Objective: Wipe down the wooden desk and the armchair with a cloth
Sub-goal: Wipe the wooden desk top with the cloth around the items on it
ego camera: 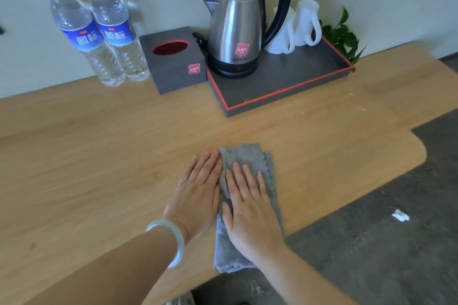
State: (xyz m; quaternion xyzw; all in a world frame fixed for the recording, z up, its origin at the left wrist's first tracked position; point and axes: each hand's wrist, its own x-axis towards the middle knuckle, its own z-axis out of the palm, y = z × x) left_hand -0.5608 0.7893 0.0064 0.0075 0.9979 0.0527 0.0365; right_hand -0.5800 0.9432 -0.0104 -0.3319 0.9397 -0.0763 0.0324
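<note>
From the head view, a folded grey terry cloth point(262, 161) lies on the light wooden tabletop point(99, 156) near its front edge. The right hand point(250, 208) presses flat on it, fingers straight. The left hand point(198, 193) lies flat just beside, fingers straight, touching the cloth's left edge. A steel electric kettle point(235, 30) stands on a grey red-rimmed tray point(285, 93) behind.

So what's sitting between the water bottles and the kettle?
A dark grey box with a round red-rimmed hole stands between the water bottles and the kettle, in the head view.
</note>
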